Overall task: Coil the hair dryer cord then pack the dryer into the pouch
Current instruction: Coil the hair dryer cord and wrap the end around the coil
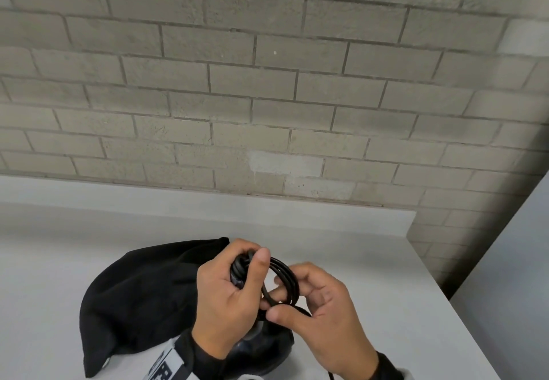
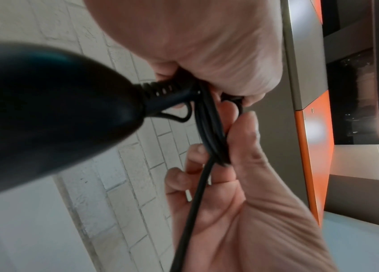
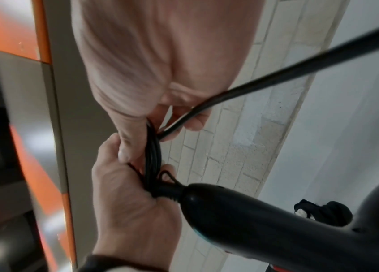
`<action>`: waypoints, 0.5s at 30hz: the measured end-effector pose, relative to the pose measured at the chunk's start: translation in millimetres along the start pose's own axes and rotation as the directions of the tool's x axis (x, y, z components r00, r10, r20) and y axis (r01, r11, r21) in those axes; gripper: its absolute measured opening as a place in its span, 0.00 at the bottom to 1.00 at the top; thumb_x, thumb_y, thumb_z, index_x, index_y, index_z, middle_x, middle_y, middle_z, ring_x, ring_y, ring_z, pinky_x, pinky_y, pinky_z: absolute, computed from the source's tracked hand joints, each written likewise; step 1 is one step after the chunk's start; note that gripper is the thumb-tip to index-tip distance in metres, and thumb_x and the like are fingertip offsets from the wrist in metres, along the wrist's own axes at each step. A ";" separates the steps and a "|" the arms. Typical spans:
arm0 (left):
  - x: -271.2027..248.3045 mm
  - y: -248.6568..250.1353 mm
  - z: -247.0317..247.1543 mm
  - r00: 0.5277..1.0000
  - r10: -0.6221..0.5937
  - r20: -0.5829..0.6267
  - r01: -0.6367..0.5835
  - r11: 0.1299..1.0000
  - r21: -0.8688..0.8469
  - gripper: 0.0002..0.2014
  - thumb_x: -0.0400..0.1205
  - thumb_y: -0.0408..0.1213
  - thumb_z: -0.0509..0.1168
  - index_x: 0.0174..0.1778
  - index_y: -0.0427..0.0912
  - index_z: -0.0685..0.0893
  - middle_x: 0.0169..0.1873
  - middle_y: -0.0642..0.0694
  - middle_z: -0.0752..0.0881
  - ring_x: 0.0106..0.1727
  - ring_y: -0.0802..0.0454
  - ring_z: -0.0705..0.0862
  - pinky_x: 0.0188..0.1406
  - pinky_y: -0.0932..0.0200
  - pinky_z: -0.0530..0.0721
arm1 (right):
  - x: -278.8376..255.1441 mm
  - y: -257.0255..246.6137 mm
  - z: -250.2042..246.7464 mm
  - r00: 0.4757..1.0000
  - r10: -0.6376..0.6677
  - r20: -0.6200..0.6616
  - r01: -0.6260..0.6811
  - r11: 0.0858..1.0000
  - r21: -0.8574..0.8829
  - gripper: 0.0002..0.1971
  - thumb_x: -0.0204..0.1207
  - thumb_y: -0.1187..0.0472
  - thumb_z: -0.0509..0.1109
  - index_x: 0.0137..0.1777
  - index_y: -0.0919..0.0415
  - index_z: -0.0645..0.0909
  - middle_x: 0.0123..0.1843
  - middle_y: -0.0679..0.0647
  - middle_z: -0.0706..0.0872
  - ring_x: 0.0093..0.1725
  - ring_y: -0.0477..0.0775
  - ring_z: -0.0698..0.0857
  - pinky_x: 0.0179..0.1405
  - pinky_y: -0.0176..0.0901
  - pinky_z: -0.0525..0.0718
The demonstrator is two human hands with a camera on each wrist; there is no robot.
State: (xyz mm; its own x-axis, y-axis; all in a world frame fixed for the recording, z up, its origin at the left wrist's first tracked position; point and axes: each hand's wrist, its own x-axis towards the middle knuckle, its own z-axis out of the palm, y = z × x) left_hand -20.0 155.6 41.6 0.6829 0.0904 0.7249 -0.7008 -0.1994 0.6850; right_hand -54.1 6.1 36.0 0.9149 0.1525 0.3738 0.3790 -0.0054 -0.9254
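Observation:
A black hair dryer (image 3: 277, 230) lies low in front of me, its handle pointing up into my hands. Its black cord (image 1: 285, 278) is gathered in several loops at the handle's end. My left hand (image 1: 249, 253) grips the top of those loops against the handle's ribbed cord collar (image 2: 167, 90), thumb on top. My right hand (image 1: 282, 298) pinches the lower side of the loops between thumb and fingers. The free cord (image 3: 300, 64) runs out past my right palm. The black fabric pouch (image 1: 133, 299) lies flat on the white table (image 1: 356, 261), left of my hands.
A grey brick wall (image 1: 267, 97) rises just behind the table. The table's right edge (image 1: 463, 320) drops away beside a pale panel. An orange and grey cabinet (image 2: 312, 147) stands to the side in the wrist views.

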 end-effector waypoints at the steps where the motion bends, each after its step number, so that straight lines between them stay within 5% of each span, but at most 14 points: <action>1: 0.6 -0.6 -0.5 1.000 0.003 -0.019 -0.003 1.000 0.006 0.20 0.82 0.65 0.58 0.37 0.53 0.81 0.25 0.54 0.82 0.22 0.60 0.80 0.24 0.74 0.75 | -1.8 1.2 3.7 0.999 0.005 -0.046 -0.006 1.000 -0.017 0.20 0.62 0.59 0.85 0.46 0.38 0.81 0.41 0.55 0.93 0.48 0.59 0.90 0.58 0.63 0.84; 4: 1.2 -1.1 -0.2 0.998 -0.007 -0.059 0.006 1.000 -0.020 0.21 0.83 0.64 0.58 0.36 0.52 0.80 0.21 0.51 0.79 0.19 0.57 0.77 0.20 0.66 0.75 | -5.8 11.0 13.3 0.949 -0.278 -0.150 0.199 0.896 -0.397 0.17 0.68 0.60 0.82 0.45 0.36 0.80 0.42 0.46 0.91 0.46 0.49 0.87 0.48 0.42 0.84; 6: 1.1 -2.3 0.0 0.998 0.007 -0.066 -0.007 1.000 0.000 0.20 0.83 0.63 0.58 0.37 0.52 0.80 0.20 0.53 0.79 0.18 0.56 0.77 0.19 0.61 0.76 | -6.1 20.8 16.8 0.865 -0.493 -0.092 0.340 0.712 -0.614 0.07 0.73 0.58 0.78 0.48 0.47 0.86 0.44 0.43 0.90 0.44 0.49 0.86 0.43 0.41 0.85; 8: 1.1 -2.5 0.0 0.998 0.018 -0.066 -0.017 1.000 0.010 0.19 0.84 0.62 0.58 0.37 0.52 0.81 0.22 0.56 0.79 0.20 0.58 0.78 0.20 0.64 0.76 | -5.8 27.1 19.2 0.834 -0.548 -0.070 0.327 0.592 -0.737 0.07 0.77 0.55 0.75 0.52 0.55 0.89 0.45 0.46 0.90 0.42 0.49 0.84 0.42 0.37 0.84; 12: 2.2 -1.7 1.8 0.996 0.085 -0.029 -0.082 0.992 0.094 0.24 0.84 0.60 0.59 0.38 0.42 0.84 0.31 0.53 0.83 0.27 0.60 0.82 0.27 0.76 0.76 | -8.5 13.6 25.3 0.917 -0.386 -0.097 0.132 0.525 -0.841 0.13 0.82 0.46 0.63 0.50 0.48 0.89 0.40 0.40 0.86 0.43 0.45 0.76 0.36 0.32 0.79; 15: 4.8 -4.1 3.5 0.994 0.107 -0.020 -0.104 0.987 0.120 0.20 0.82 0.55 0.65 0.37 0.40 0.85 0.26 0.51 0.81 0.26 0.57 0.81 0.25 0.72 0.77 | -8.5 -4.6 28.7 0.989 -0.063 -0.137 -0.049 0.725 -0.687 0.10 0.80 0.46 0.64 0.45 0.44 0.86 0.50 0.35 0.81 0.56 0.39 0.73 0.50 0.23 0.74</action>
State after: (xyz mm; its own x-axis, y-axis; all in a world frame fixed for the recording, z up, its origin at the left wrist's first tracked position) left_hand -13.2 153.4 42.0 0.5995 0.0884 0.7954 -0.7380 -0.3235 0.5922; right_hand -67.7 33.2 35.3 0.8996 0.0159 0.4364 0.3257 -0.6900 -0.6464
